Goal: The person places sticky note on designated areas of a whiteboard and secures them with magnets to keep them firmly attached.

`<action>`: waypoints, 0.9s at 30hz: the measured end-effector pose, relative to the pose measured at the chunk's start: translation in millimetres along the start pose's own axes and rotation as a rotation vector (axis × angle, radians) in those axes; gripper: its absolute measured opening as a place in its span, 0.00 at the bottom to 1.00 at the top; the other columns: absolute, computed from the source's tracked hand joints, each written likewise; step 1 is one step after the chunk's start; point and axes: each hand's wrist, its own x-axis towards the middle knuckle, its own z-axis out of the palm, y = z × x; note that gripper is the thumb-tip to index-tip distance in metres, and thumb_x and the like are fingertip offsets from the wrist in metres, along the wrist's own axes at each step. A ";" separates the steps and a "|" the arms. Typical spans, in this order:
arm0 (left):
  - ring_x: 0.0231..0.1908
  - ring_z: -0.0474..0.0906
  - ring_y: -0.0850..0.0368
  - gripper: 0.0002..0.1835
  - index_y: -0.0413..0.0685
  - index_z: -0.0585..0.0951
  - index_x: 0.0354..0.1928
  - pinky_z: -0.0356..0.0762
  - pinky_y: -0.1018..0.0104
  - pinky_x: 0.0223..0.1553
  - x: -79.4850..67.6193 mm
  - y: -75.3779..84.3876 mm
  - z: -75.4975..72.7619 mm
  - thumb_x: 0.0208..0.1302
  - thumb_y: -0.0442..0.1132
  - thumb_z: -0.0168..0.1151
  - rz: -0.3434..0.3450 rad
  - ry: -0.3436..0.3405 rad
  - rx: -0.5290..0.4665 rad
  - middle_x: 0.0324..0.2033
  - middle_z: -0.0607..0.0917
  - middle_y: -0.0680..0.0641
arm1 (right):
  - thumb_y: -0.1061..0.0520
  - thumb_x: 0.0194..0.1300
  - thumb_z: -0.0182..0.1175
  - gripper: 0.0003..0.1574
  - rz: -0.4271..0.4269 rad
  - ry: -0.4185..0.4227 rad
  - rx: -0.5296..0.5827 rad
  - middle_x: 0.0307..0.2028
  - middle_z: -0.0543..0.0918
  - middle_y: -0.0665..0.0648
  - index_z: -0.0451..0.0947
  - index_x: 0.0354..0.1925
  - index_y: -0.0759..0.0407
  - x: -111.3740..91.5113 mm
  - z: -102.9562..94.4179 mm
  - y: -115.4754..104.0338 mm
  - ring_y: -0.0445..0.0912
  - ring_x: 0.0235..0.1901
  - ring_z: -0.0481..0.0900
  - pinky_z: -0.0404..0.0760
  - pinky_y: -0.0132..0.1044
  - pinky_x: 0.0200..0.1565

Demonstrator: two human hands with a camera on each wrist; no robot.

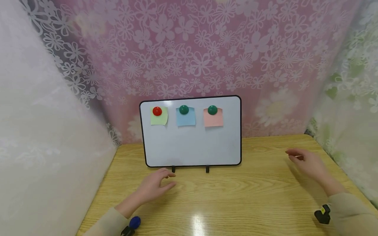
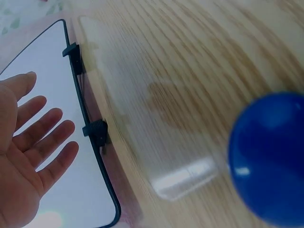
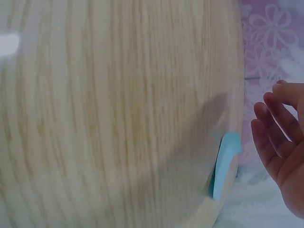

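Observation:
A small whiteboard [image 1: 192, 147] stands upright at the back of the table on two black feet. Along its top, a red magnet [image 1: 157, 111] overlaps a green sticky note [image 1: 159, 120], a green magnet [image 1: 184, 109] a blue note [image 1: 186, 120], and another green magnet [image 1: 212, 110] a pink note [image 1: 213, 121]. My left hand [image 1: 152, 186] hovers before the board's lower left, fingers loosely bent and holding nothing. Off to the right, my right hand [image 1: 308, 164] is relaxed and holds nothing. Near it, in the right wrist view, lies a curled light-blue paper piece [image 3: 224, 164], hidden in the head view.
A blue magnet [image 1: 135, 222] sits by my left wrist, large in the left wrist view. The wooden table [image 1: 224, 203] has a glossy surface. Floral curtains [image 1: 192, 49] hang behind it, with pale cloth [image 1: 44, 147] on the left.

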 end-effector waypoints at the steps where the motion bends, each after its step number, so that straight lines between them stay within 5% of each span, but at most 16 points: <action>1: 0.50 0.85 0.51 0.16 0.50 0.87 0.58 0.85 0.54 0.49 -2.7 -1.7 -1.3 0.75 0.48 0.70 -0.009 -0.006 -0.001 0.52 0.87 0.53 | 0.57 0.82 0.59 0.20 0.001 -0.001 -0.004 0.55 0.85 0.74 0.81 0.63 0.68 -0.8 -1.2 3.1 0.71 0.49 0.83 0.84 0.64 0.42; 6: 0.49 0.85 0.54 0.15 0.51 0.87 0.57 0.85 0.55 0.49 -17.2 -12.3 -7.2 0.75 0.48 0.70 -0.023 -0.025 0.017 0.52 0.87 0.55 | 0.60 0.82 0.59 0.19 0.018 -0.005 -0.018 0.53 0.85 0.75 0.80 0.62 0.70 -5.4 -8.7 16.4 0.71 0.47 0.84 0.85 0.59 0.38; 17: 0.46 0.85 0.55 0.14 0.50 0.88 0.54 0.86 0.57 0.48 -52.5 -30.3 -19.2 0.73 0.47 0.72 0.032 -0.065 0.065 0.47 0.87 0.54 | 0.65 0.77 0.61 0.20 0.075 0.014 -0.112 0.55 0.82 0.80 0.77 0.62 0.73 -9.9 -23.4 56.6 0.75 0.48 0.81 0.82 0.64 0.39; 27: 0.50 0.84 0.56 0.20 0.54 0.87 0.55 0.85 0.53 0.52 -75.2 -33.3 -31.7 0.70 0.56 0.73 -0.024 -0.155 0.056 0.52 0.86 0.57 | 0.64 0.76 0.62 0.28 0.111 -0.095 -0.142 0.58 0.76 0.85 0.70 0.66 0.79 -3.4 -29.9 74.1 0.79 0.52 0.78 0.79 0.68 0.43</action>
